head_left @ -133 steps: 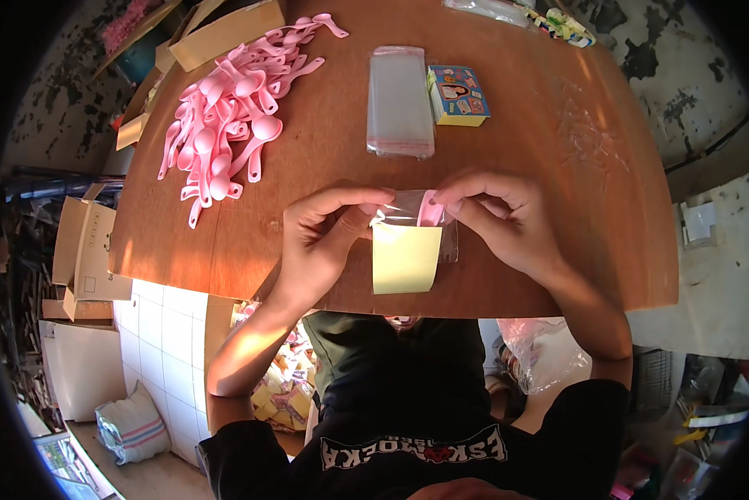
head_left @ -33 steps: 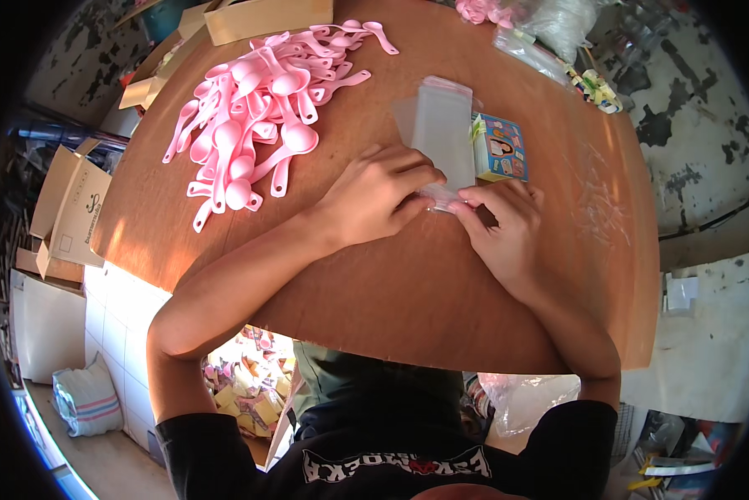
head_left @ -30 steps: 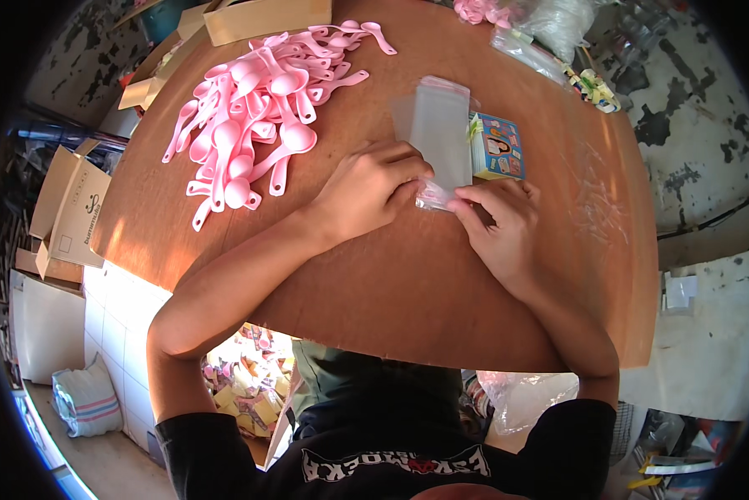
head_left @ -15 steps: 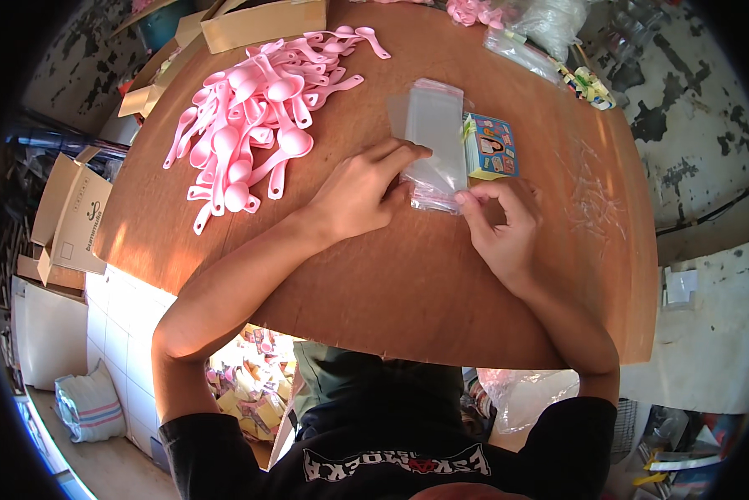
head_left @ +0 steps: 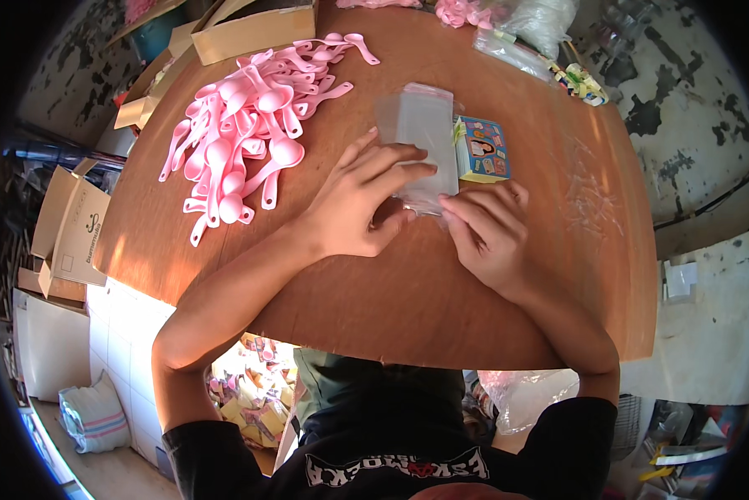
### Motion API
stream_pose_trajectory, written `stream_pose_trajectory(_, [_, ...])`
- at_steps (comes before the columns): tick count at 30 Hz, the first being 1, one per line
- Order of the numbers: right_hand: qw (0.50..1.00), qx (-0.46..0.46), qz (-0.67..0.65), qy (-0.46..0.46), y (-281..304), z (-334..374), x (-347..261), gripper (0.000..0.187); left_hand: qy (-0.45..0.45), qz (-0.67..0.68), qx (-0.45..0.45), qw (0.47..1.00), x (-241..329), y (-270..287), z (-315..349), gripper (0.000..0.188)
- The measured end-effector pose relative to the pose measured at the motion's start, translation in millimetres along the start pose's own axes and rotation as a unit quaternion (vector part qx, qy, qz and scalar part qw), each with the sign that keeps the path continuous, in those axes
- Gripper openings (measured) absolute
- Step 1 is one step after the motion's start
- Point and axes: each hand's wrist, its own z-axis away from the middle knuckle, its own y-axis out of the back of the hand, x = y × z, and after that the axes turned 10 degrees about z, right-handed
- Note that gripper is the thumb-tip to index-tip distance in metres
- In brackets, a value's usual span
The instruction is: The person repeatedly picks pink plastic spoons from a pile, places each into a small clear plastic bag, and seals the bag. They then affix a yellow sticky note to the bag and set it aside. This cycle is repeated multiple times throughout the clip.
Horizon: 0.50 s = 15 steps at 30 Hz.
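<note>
A stack of clear plastic bags (head_left: pixel 427 137) lies on the wooden table in front of me. Over its lower left part is my left hand (head_left: pixel 366 200), fingers spread, the thumb near the bags' bottom edge. My right hand (head_left: pixel 487 229) pinches the lower right corner of a bag between thumb and forefinger. Just right of the bags sits a stack of small printed cards (head_left: pixel 484 152), blue on top with a yellowish edge. A big heap of pink plastic spoons (head_left: pixel 245 125) covers the table to the left.
An open cardboard box (head_left: pixel 258 32) stands at the far left edge of the round-edged table (head_left: pixel 349 308). Plastic packets (head_left: pixel 516 56) and a strip of yellow-white wrappers (head_left: pixel 581 83) lie at the far right. Thin clear strips (head_left: pixel 589 196) are scattered on the right. Below the table is a container of packed pieces (head_left: pixel 254 387).
My left hand has lifted its fingers and spread them. My right hand's fingers have closed in at the bag's corner. The whole view has shifted slightly.
</note>
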Motion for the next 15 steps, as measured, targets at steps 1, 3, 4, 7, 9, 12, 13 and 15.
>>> stream_pose_trajectory(1, [1.000, 0.001, 0.002, 0.000, 0, 0, -1, 0.021, -0.036, -0.003, -0.013, 0.999, 2, -2, 2, 0.048])
stream_pose_trajectory(3, [0.998, 0.010, -0.045, 0.048, 0, 0, -2, 0.020, -0.044, 0.018, 0.009, 0.999, 0, -8, 2, 0.031])
stream_pose_trajectory(4, [0.997, 0.002, -0.055, 0.048, 3, -2, -4, 0.021, -0.050, 0.047, 0.009, 0.998, -4, -9, 1, 0.023])
stream_pose_trajectory(7, [0.994, 0.007, -0.108, -0.015, 22, -14, 4, 0.022, -0.018, 0.126, 0.041, 0.991, -6, -9, 3, 0.012])
stream_pose_trajectory(9, [0.996, -0.008, -0.080, -0.042, 28, -18, 27, 0.025, 0.021, 0.178, 0.073, 0.981, -5, -9, 2, 0.008])
stream_pose_trajectory(12, [0.990, -0.074, -0.009, -0.122, 31, -19, 55, 0.026, 0.140, 0.261, 0.122, 0.947, -2, -4, 3, 0.011])
stream_pose_trajectory(13, [0.987, -0.122, 0.032, -0.096, 33, -17, 63, 0.023, 0.137, 0.263, 0.122, 0.947, -3, -4, 3, 0.011])
stream_pose_trajectory(15, [0.980, -0.170, 0.076, -0.071, 34, -13, 71, 0.021, 0.207, 0.336, 0.130, 0.910, -5, -4, 3, 0.011])
